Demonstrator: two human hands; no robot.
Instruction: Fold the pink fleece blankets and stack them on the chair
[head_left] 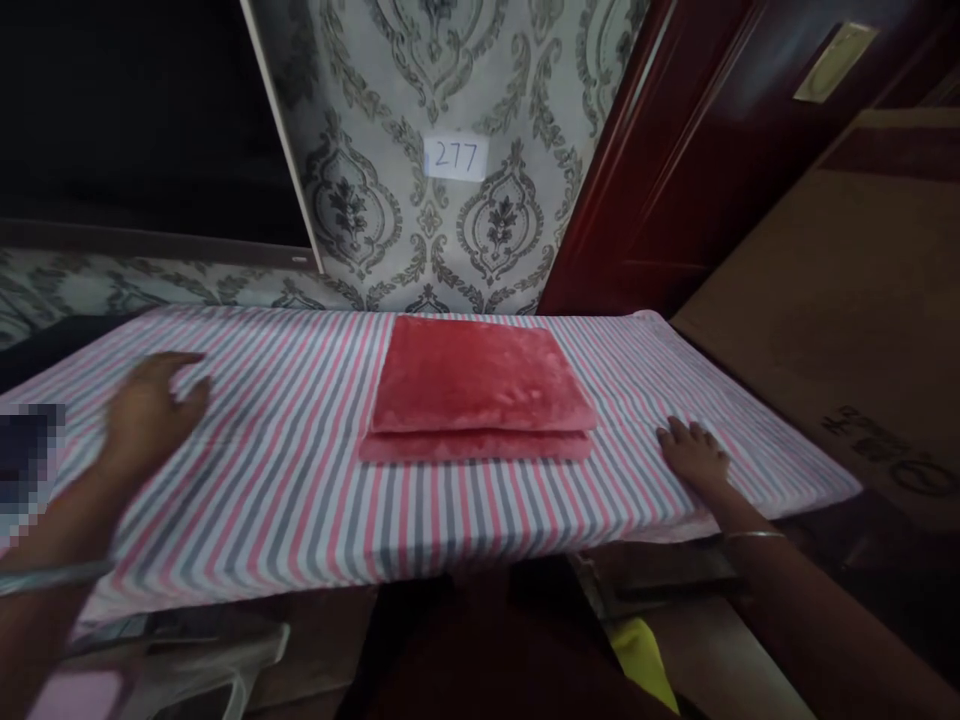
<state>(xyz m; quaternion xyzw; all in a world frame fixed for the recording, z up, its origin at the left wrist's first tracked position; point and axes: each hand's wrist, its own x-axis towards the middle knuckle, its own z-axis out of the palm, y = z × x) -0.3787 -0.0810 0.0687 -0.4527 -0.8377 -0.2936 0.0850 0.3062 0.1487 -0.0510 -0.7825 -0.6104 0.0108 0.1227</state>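
Note:
A folded piece of red plush fabric (480, 380) lies flat in the middle of a tabletop, its folded layers showing along the front edge. Under it spreads a striped cloth (300, 460) in pink, grey and white. To the left of the red fabric is my left hand (150, 410), thumb and fingers apart and holding nothing; whether it touches the cloth I cannot tell. My right hand (694, 455) rests palm down on the striped cloth to the right, fingers slightly spread and apart from the red fabric.
A dark television screen (142, 120) hangs at the back left. Patterned wallpaper bears a paper label (455, 157) reading 277. A large cardboard box (847, 300) stands at the right by a dark red door (675, 130). Something yellow (643, 660) shows below the table.

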